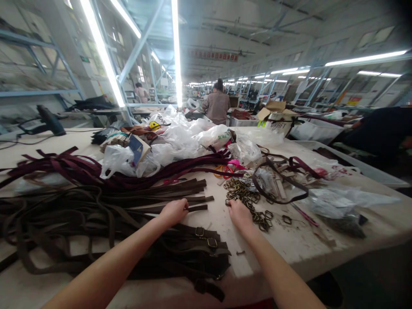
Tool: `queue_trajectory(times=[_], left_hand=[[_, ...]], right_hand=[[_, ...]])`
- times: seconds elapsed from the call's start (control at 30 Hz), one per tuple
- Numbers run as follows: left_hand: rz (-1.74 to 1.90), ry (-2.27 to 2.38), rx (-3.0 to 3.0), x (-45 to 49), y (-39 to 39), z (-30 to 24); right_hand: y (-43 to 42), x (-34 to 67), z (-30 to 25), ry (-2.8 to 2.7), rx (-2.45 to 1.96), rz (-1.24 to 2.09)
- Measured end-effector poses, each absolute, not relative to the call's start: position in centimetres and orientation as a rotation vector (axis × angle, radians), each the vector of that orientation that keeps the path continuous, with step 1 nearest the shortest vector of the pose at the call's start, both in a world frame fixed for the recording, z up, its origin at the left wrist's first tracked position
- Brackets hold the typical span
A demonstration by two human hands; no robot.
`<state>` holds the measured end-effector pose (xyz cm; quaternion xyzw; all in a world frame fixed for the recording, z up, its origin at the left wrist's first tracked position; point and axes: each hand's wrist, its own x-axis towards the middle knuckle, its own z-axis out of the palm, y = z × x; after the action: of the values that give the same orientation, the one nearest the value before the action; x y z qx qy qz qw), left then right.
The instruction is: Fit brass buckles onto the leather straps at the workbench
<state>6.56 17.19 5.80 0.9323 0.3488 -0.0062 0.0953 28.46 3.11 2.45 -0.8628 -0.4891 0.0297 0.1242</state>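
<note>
My left hand (174,212) is closed on a dark brown strap (198,207) whose end sticks out to the right of the fingers. My right hand (240,214) pinches at the left edge of a pile of brass-coloured buckles (246,194); a buckle (229,202) shows at its fingertips. Many more brown straps (106,214) lie in a tangle beneath and left of my left hand. Nearer to me, a bundle of straps (193,257) has buckles (211,243) at its ends. One loose buckle (286,220) lies right of the pile.
Maroon straps (64,165) and white plastic bags (177,137) lie across the back of the table (312,253). Scissors (223,171) rest behind the buckles, and a curved strap (301,191) is at the right. A person (216,105) sits beyond; another person's dark sleeve is far right.
</note>
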Motion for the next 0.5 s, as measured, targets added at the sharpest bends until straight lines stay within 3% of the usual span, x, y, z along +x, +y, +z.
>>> queue_trajectory(times=[0.3, 0.5], left_hand=[[0.139, 0.894, 2.473, 5.8, 14.1, 8.1], [0.251, 0.856, 2.335, 4.5, 13.6, 9.3]], right_hand=[[2.1, 25.8, 3.8, -1.808, -2.431, 0.07], [2.4, 25.2, 5.0, -1.742, -2.35, 0.043]])
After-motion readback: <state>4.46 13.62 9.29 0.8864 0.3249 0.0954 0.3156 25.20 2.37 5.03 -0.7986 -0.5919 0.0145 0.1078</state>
